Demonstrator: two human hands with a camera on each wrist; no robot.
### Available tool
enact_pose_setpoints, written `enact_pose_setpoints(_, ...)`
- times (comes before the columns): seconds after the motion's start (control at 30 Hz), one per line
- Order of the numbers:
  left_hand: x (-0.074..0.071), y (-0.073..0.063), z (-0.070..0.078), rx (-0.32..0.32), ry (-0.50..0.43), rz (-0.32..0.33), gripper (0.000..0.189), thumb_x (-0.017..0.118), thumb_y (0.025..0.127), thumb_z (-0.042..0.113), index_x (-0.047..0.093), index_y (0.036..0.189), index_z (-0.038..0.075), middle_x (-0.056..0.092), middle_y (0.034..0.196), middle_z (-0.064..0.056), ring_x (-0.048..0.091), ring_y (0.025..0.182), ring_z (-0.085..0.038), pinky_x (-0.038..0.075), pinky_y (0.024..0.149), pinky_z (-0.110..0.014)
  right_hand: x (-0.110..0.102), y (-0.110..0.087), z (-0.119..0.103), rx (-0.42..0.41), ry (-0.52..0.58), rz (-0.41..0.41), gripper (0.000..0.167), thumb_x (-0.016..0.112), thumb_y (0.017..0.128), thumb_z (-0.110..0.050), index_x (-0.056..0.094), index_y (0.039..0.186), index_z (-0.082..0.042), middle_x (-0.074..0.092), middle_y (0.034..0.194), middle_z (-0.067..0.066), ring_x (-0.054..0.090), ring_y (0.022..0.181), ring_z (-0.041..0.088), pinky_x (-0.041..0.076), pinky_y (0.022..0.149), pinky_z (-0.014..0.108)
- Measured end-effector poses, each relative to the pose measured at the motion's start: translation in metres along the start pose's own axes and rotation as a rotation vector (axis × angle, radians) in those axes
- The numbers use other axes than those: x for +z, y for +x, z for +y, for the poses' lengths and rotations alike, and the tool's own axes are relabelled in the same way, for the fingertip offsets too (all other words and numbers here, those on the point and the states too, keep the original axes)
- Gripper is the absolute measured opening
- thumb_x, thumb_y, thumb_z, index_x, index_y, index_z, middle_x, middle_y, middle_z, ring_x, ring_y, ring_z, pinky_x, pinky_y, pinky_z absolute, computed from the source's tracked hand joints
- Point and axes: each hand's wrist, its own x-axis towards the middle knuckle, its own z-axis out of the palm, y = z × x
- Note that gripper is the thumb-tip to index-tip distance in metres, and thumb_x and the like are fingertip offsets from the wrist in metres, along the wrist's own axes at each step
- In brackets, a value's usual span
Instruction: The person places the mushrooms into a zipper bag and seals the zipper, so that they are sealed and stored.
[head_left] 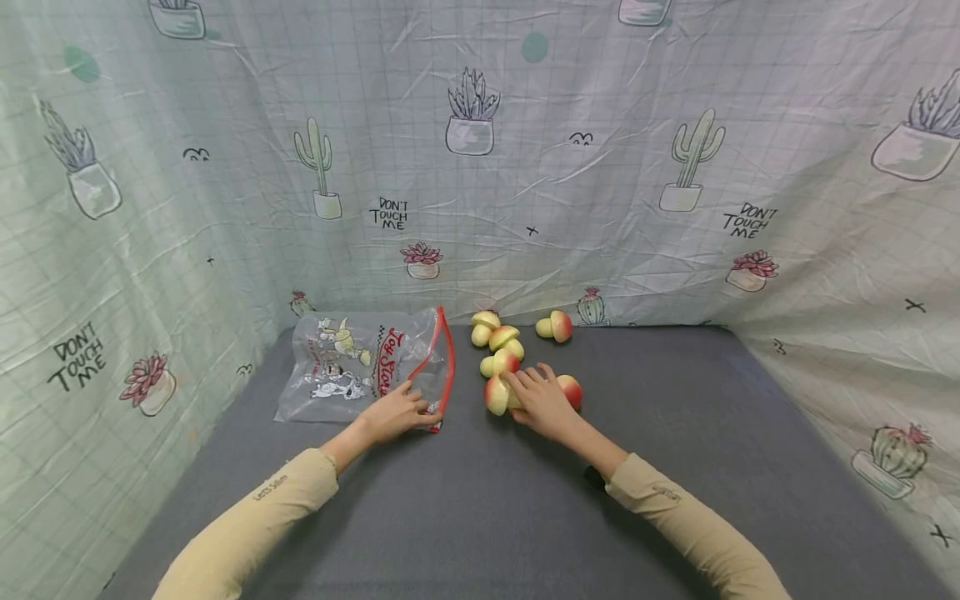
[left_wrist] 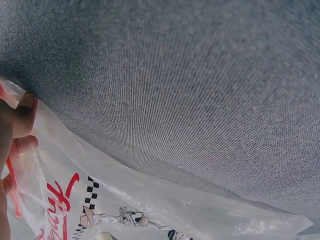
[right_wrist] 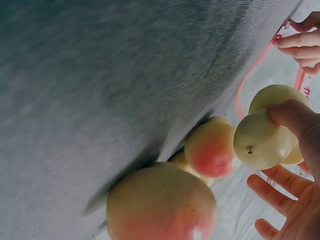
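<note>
A clear plastic zip bag (head_left: 337, 379) with a red zip edge and cartoon print lies flat at the left. My left hand (head_left: 396, 414) pinches the near corner of its open end; in the left wrist view the thumb (left_wrist: 25, 117) presses on the plastic. My right hand (head_left: 543, 402) holds a yellow-and-red toy mushroom (head_left: 496, 395) between thumb and fingers, to the right of the bag mouth. In the right wrist view this mushroom (right_wrist: 257, 142) shows its round pale stem end toward the camera. Another mushroom (head_left: 571, 392) lies just behind the right hand, partly covered by it.
Several more toy mushrooms sit beyond the right hand: one (head_left: 500, 363) close to its fingertips, two touching ones (head_left: 485, 321) farther back, and one (head_left: 558, 326) near the table's back edge. Printed cloth (head_left: 525, 258) hangs behind the grey table (head_left: 450, 517).
</note>
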Motion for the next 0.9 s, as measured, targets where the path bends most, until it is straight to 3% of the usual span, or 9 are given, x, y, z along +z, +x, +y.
enact_pose_setpoints(0.43, -0.002, 0.002, -0.003, -0.008, -0.026, -0.027, 0.04, 0.06, 0.075, 0.021, 0.056, 0.112, 0.037, 0.062, 0.086, 0.008, 0.053, 0.079, -0.013, 0.039, 0.082, -0.037, 0.006, 0.017, -0.015, 0.018, 0.015, 0.016, 0.059, 0.068, 0.07, -0.028, 0.046, 0.123, -0.012, 0.055, 0.099, 0.003, 0.052, 0.094, 0.02, 0.035, 0.093, 0.048)
enact_pose_setpoints(0.9, -0.003, 0.004, -0.003, -0.015, 0.05, -0.015, 0.037, 0.055, 0.075, 0.024, 0.056, 0.109, 0.039, 0.062, 0.08, 0.009, 0.052, 0.076, -0.011, 0.039, 0.08, -0.034, 0.017, 0.041, -0.029, 0.027, 0.008, 0.026, 0.059, 0.068, 0.07, -0.028, 0.046, 0.123, -0.012, 0.057, 0.099, 0.003, 0.051, 0.089, 0.021, 0.034, 0.092, 0.048)
